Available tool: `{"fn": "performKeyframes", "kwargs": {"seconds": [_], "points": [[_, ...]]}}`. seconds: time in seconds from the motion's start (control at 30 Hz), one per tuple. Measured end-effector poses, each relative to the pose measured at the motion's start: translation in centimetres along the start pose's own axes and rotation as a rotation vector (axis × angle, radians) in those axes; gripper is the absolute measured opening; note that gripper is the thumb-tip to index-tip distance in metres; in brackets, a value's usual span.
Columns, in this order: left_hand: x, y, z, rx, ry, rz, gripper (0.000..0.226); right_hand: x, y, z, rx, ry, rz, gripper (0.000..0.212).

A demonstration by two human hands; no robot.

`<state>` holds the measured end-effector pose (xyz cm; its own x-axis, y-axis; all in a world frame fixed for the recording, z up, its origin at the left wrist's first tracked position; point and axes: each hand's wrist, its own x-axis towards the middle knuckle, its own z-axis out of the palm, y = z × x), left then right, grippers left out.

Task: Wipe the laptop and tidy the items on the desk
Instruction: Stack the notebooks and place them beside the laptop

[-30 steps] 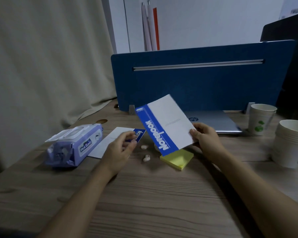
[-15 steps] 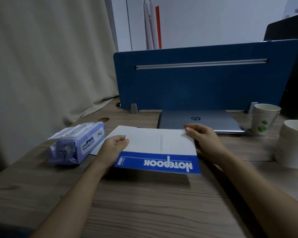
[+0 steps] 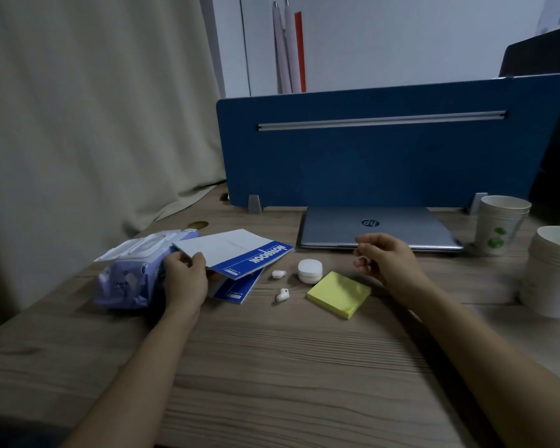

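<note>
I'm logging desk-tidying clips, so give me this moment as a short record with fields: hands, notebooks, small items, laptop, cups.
left hand: left hand grips the top notebook by its near corner
right hand: right hand hovers with loosely curled fingers, holding nothing
notebooks: top notebook lies over a second notebook, beside the wipes pack
small items: two earbuds, earbud case, yellow sticky notes, all loose on the desk
laptop: laptop closed, against the blue divider
cups: paper cup stacks at the right

Sticky notes (image 3: pixel 338 293) lie before laptop (image 3: pixel 379 228), right of notebook (image 3: pixel 236 250)
</note>
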<state>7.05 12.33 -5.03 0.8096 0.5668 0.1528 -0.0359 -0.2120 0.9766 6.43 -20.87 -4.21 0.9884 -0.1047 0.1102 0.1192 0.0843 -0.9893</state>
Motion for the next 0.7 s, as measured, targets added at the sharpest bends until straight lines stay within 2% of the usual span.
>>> {"fn": "performKeyframes", "kwargs": {"seconds": [0.1,0.2,0.3,0.37,0.43,0.53,0.63,0.7], "points": [[-0.5,0.2,-0.1,0.073,0.027,0.068,0.029,-0.2,0.0,0.1,-0.017,0.008,-0.005,0.015],[-1.5,0.9,-0.2,0.152,0.059,0.157,0.042,-0.2,-0.1,0.1,-0.035,0.021,-0.007,0.015],[-2.0,1.2,-0.2,0.413,0.132,0.313,0.063,-0.1,0.0,0.2,-0.055,0.035,0.001,0.015],[-2.4,1.4,-0.1,0.622,0.127,0.414,0.063,0.0,0.0,0.1,-0.065,0.043,0.006,0.015],[-2.7,1.4,0.2,0.732,0.056,0.515,0.053,0.0,0.0,0.1,-0.068,0.045,0.012,0.015],[-2.6,0.9,0.4,0.840,-0.193,0.588,0.041,-0.1,-0.1,0.1,-0.066,0.040,0.014,0.013],[-1.8,-0.2,-0.1,1.055,-0.433,0.408,0.061,-0.3,-0.3,0.1,-0.073,0.035,0.018,0.013],[-1.3,-0.5,-0.6,1.116,-0.491,0.294,0.083,-0.4,-0.4,0.2,-0.082,0.039,0.022,0.013]]}}
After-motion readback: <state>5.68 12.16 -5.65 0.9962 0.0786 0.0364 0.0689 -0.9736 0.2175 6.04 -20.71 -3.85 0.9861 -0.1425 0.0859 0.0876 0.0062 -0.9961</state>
